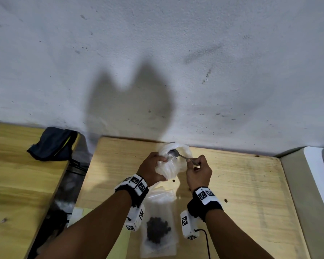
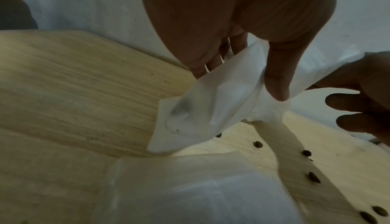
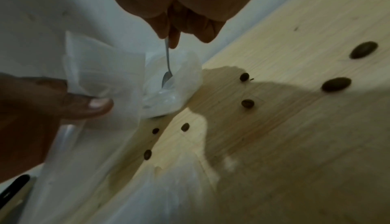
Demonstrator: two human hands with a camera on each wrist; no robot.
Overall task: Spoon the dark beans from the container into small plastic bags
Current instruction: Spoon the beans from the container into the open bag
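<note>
Pale wood makes up our table (image 1: 232, 184), pushed against a scuffed white wall, and on it we judge the job to be partly done. Nearest us lies a filled small bag (image 1: 158, 234), flat on the table with a dark heap of beans showing through the plastic, so at least one portion is finished; some flat, apparently empty bags (image 1: 162, 195) lie just beyond it, which suggests more portions remain. Further out, near the wall, sits the crumpled white plastic of the bean container (image 1: 183, 156), its contents hidden from us. Our left hand (image 1: 152, 170) grips an open small bag (image 2: 198, 111) by its upper part, thumb pressed on the film, holding it up beside the container. Our right hand (image 1: 198, 171) pinches the handle of a metal spoon (image 1: 178, 155), whose bowl reaches into the white plastic; whether it is loaded we cannot tell. This bag looks almost empty, so its filling has hardly begun. Smallest of all, several stray beans (image 3: 247, 103) lie scattered on the table and will want gathering.
</note>
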